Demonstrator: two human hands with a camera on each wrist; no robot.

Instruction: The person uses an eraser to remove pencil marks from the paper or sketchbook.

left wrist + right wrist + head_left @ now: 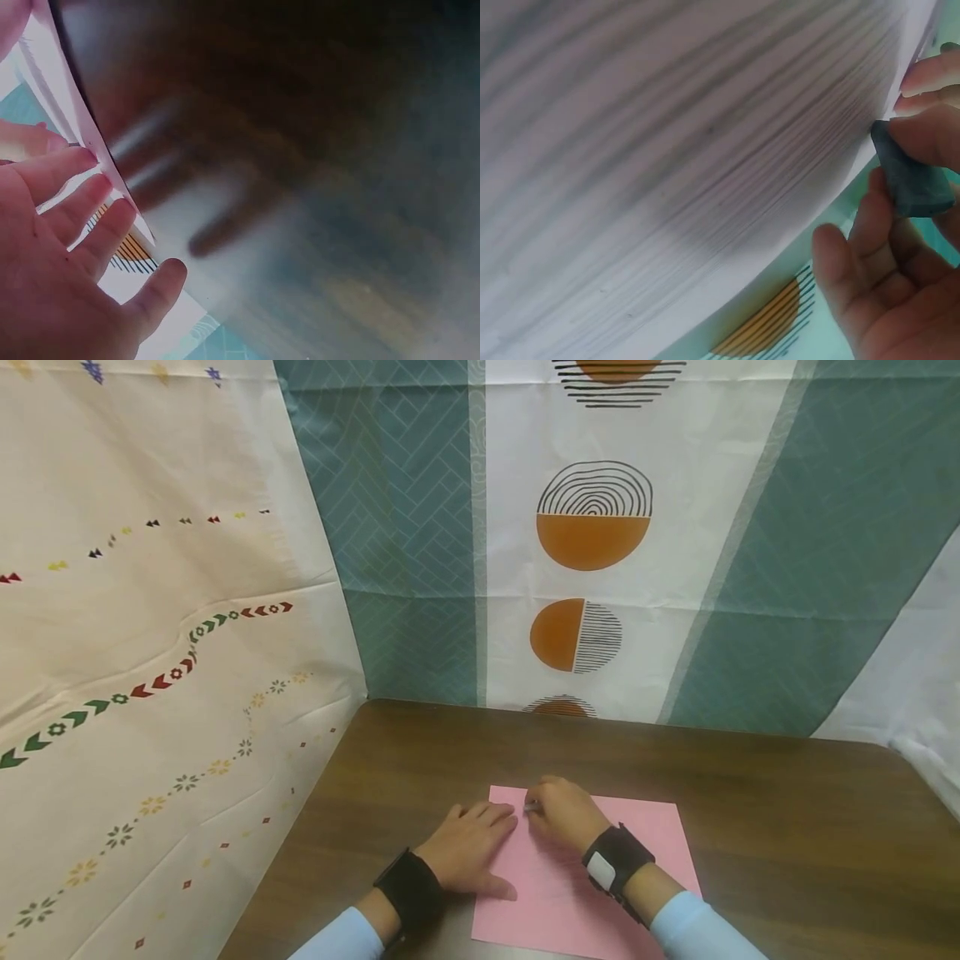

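Grey piece: a small grey block [915,176] sits in the right hand [564,812], its narrow end against the pink sheet [577,910], near the sheet's far left corner.
Right hand: narrow, pinching the grey block between thumb and fingers.
Left hand: the left hand [471,849] lies palm down with straight, parted fingers, across the sheet's left edge, just beside the block and holding nothing.
Pink sheet: flat on the brown bench [390,760], with faint grey streaks across it.
In the way: the right hand hides most of the block from the head view; the left hand covers part of the sheet's left edge.
Wrists: a black band [410,887] on the left, another black band [618,860] on the right, above pale blue sleeves.
Behind: a green-and-white cloth [412,527] with orange circles; a cream patterned cloth [150,635] at left.
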